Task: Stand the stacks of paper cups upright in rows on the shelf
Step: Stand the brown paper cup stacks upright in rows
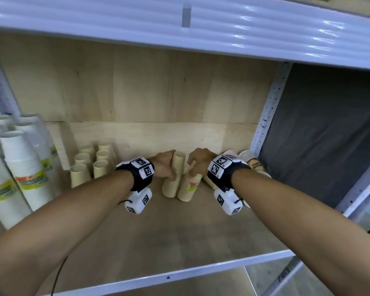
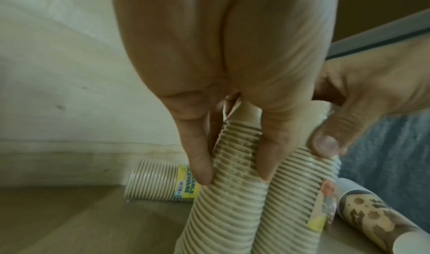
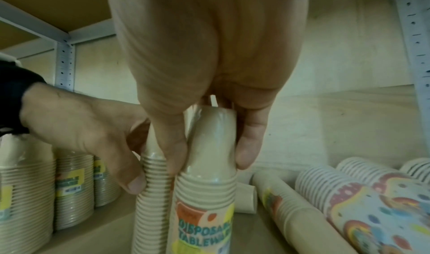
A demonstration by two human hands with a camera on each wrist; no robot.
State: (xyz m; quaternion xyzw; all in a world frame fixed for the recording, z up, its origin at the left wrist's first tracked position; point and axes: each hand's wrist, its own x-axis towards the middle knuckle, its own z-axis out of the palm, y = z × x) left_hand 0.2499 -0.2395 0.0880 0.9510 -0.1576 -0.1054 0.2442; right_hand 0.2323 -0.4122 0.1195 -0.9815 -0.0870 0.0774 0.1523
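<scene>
on the shelf (image 1: 179,242), six beige cup stacks (image 1: 92,165) stand upright at left. mid-shelf, the left hand (image 1: 165,165) grips one upright stack (image 1: 173,178), long axis vertical; the right hand (image 1: 199,163) grips a labelled stack (image 1: 189,184) touching it. patterned stacks (image 3: 372,193) lie sideways at right.

Both bare forearms are extended forward, wrists banded. The left hand (image 1: 166,165) and right hand (image 1: 199,162) are held side by side, fingers curled downward in grips, thumbs opposed.
</scene>
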